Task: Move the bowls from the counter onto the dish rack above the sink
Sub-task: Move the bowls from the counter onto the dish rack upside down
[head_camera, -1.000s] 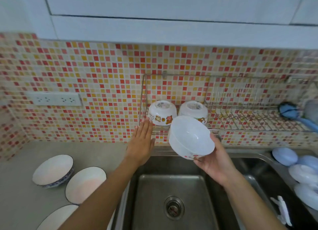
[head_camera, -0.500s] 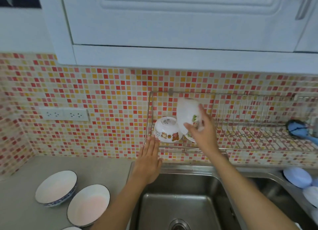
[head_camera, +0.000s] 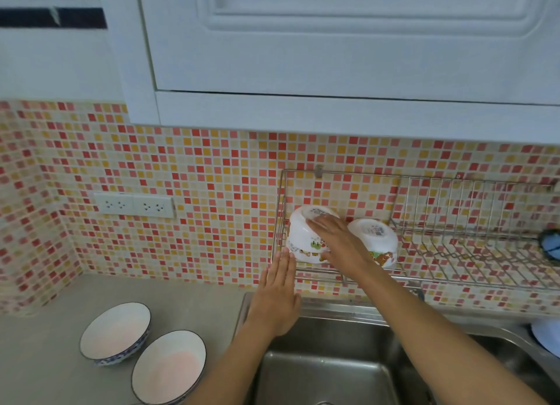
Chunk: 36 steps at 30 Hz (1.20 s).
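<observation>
Right hand clamped over the upturned cartoon-print bowl, fingers on its base, thumb at the rim. Left hand flat and empty, fingertips just below that bowl at the dish rack front rail. Bowl mouth-down, foot ring tipped up and back toward the tiles, stacked at the rack's left end, beside a second upturned bowl. Next up, probably: 2 blue-rimmed bowls, mouths up on the counter, down and left, nearer the left hand. Round, no long axis.
</observation>
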Each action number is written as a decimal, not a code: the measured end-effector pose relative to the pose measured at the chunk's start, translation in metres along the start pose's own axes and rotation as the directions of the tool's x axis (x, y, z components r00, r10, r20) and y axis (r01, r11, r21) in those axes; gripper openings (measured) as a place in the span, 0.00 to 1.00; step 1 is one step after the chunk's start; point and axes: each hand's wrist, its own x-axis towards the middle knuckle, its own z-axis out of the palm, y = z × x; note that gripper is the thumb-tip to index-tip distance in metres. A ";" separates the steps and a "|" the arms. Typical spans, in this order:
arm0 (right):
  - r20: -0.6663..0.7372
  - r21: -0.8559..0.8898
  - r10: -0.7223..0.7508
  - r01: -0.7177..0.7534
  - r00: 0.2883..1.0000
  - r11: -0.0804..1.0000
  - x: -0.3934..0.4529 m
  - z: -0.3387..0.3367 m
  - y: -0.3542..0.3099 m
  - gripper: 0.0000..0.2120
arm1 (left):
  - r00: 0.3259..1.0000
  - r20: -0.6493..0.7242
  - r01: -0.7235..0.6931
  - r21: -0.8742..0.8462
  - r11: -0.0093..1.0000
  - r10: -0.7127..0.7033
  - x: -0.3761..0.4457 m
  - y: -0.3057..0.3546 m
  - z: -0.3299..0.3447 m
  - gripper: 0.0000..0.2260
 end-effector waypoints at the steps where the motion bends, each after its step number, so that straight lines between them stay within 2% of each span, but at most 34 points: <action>1: 0.021 0.003 -0.007 0.007 1.000 1.000 0.001 0.002 0.001 0.40 | 1.000 -0.003 0.000 -0.001 1.000 0.000 0.000 0.000 0.001 0.30; 6: 0.068 0.043 -0.001 -0.002 0.998 0.999 0.006 0.012 0.004 0.40 | 1.000 -0.028 -0.008 -0.034 0.999 0.007 0.000 -0.001 0.005 0.31; 9: 0.060 0.129 0.042 -0.049 0.997 0.990 0.003 0.015 0.007 0.38 | 0.999 -0.043 -0.007 -0.033 0.999 0.005 -0.001 0.000 0.005 0.31; 12: -0.019 0.266 0.124 -0.115 0.992 0.957 -0.007 0.015 0.006 0.33 | 0.999 -0.053 0.001 -0.045 0.999 -0.004 -0.002 0.001 0.005 0.31; 14: -0.087 0.289 0.184 -0.152 0.979 0.945 -0.012 0.012 0.003 0.30 | 0.997 -0.071 0.016 -0.018 1.000 -0.017 -0.001 0.004 0.006 0.31; 17: -0.112 0.337 0.307 -0.254 0.945 0.907 -0.013 0.011 0.000 0.27 | 0.992 -0.104 0.071 -0.004 0.997 -0.071 0.001 0.011 0.002 0.29; 20: -0.160 0.405 0.418 -0.327 0.894 0.854 -0.015 0.012 -0.001 0.24 | 0.977 -0.187 0.096 -0.066 0.993 -0.107 0.011 0.020 -0.007 0.28; 23: -0.182 0.396 0.474 -0.376 0.862 0.837 -0.017 0.010 -0.005 0.20 | 0.947 -0.313 0.060 -0.040 0.997 -0.070 0.036 0.024 -0.019 0.26; 24: -0.188 0.380 0.484 -0.391 0.855 0.838 -0.018 0.010 -0.006 0.19 | 0.949 -0.310 0.058 -0.019 0.998 -0.061 0.047 0.023 -0.022 0.26; 27: -0.179 0.343 0.492 -0.415 0.852 0.843 -0.020 0.011 -0.006 0.18 | 0.987 -0.148 0.062 0.041 0.997 -0.055 0.076 0.014 -0.028 0.25; 29: -0.167 0.347 0.484 -0.408 0.859 0.844 -0.020 0.011 -0.005 0.18 | 0.995 -0.095 0.047 0.089 0.995 -0.039 0.087 0.007 -0.027 0.26; 36: -0.181 0.346 0.420 -0.343 0.889 0.874 -0.018 0.013 -0.001 0.17 | 0.979 -0.186 0.093 0.016 0.996 -0.088 0.093 0.010 -0.026 0.23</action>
